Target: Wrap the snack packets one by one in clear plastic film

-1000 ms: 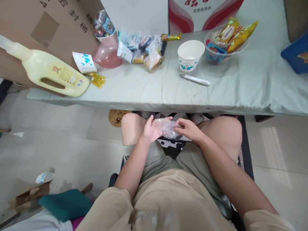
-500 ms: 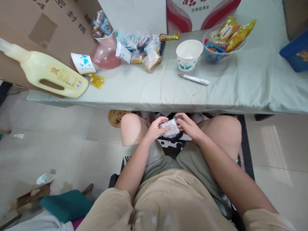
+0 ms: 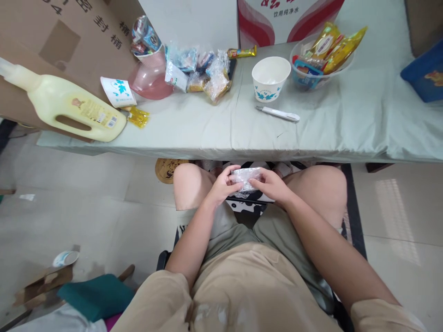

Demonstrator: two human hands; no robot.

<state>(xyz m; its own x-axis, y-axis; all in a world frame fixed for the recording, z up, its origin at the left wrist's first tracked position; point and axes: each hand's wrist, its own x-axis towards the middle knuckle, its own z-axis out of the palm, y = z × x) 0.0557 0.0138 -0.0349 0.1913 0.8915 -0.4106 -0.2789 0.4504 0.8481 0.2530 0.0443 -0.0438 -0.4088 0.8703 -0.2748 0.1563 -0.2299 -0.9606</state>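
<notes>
Above my lap, just below the table's front edge, a small block wrapped in clear plastic (image 3: pixel 246 179) is held between both hands. My left hand (image 3: pixel 223 186) grips its left side, thumb on the near face and fingers behind. On the right side, my right hand (image 3: pixel 272 185) pinches it with the thumb in front. What the plastic wraps cannot be made out. On the table beyond stand a white paper cup (image 3: pixel 271 78) with blue leaves and, nearer me, a white utility knife (image 3: pixel 278 113).
Plastic-wrapped packets (image 3: pixel 216 85) are heaped at the table's back, left of the cup. A clear bowl (image 3: pixel 337 64) holds yellow snack packs. At left, a pale yellow jug (image 3: pixel 72 108) leans by a cardboard box (image 3: pixel 64 41). A blue container (image 3: pixel 424 76) is at far right.
My right hand has closed from the right onto the plastic-wrapped block, where it was open beside it. My left hand keeps its hold, and the block has turned slightly.
</notes>
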